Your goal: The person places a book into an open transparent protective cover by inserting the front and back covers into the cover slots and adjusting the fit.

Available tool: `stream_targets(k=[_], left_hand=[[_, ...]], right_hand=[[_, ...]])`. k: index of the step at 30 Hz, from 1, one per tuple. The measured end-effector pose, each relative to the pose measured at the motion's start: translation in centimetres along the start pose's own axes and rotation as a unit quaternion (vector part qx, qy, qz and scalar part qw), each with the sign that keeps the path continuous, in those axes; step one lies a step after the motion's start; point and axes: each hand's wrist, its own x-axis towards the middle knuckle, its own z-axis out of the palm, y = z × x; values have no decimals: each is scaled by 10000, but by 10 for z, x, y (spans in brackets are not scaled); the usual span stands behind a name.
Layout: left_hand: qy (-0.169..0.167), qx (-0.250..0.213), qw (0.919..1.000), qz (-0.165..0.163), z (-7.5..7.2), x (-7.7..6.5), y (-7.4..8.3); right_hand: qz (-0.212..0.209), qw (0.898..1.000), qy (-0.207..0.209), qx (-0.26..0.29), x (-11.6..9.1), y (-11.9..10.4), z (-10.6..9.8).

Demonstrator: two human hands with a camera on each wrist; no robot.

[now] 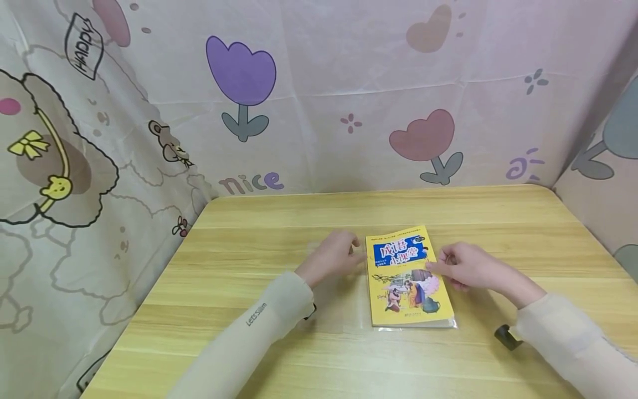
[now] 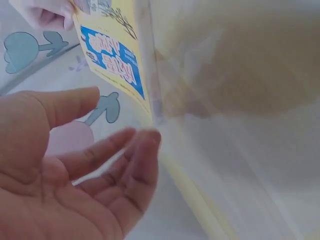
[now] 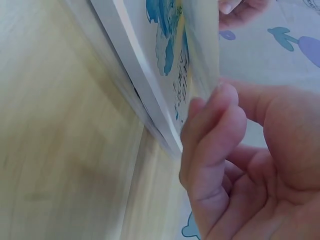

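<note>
A yellow book (image 1: 406,299) with a blue title panel and a drawing of figures lies on the table, a clear plastic cover (image 2: 210,90) under it and spread out to its left. My right hand (image 1: 471,267) pinches the right edge of the book's front cover between thumb and fingers. In the right wrist view that cover stands raised from the white page block (image 3: 132,60), and a page with blue artwork (image 3: 167,37) shows between. Beside the book's left edge, my left hand (image 1: 335,254) has its thumb apart from loosely bent fingers, with nothing between them.
The wood-grain table (image 1: 279,216) ends at the back against a printed cloth (image 1: 319,138) with tulips and lettering. More cloth (image 1: 144,221) hangs along the left side. A dark wrist-worn piece (image 1: 508,337) juts from below the right sleeve.
</note>
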Motion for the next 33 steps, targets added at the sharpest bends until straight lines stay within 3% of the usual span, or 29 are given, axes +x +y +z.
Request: stream_targets(k=[6, 9, 12, 20, 33], left_hand=[[496, 469, 9975, -198, -3, -20, -11], [620, 696, 9956, -110, -3, -30, -20], [524, 851, 9950, -85, 0, -38, -28], [-23, 948, 9946, -417, 9, -53, -36], [18, 1415, 9886, -510, 18, -57, -36]], right_hand=[[52, 10000, 37, 0, 5, -2, 1], [107, 9999, 15, 2, 6, -3, 1], [130, 9999, -2, 0, 6, -5, 1], [138, 9999, -17, -16, 6, -6, 1], [133, 9997, 28, -220, 9, -3, 1]])
